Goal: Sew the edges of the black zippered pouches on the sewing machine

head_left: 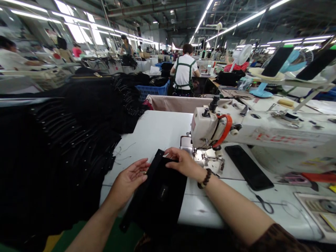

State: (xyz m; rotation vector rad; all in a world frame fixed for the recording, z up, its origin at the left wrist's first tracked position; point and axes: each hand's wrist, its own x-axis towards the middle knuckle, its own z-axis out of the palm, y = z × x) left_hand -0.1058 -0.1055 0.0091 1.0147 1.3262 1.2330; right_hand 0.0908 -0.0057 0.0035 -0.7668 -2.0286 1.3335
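A black fabric piece [170, 185] with a long folded band along its left edge and a small dark label lies over the front of the white sewing table. My left hand [130, 180] holds the band's outer edge between thumb and fingers. At the far end of the piece, my right hand [181, 161] pinches the top edge beside the band's tip; its fingertips are partly behind the cloth. A bracelet of dark beads circles my right wrist. Just beyond that hand stands the white sewing machine [210, 129], its needle area lit, with no cloth under it.
Black garments [78, 140] are heaped along the left side. Right of the needle lie a black phone [248, 167] and small thread snips [265, 204]. Thread cones [278, 61] stand behind the machine. A blue basket [153, 90] and a seated co-worker [185, 71] are ahead.
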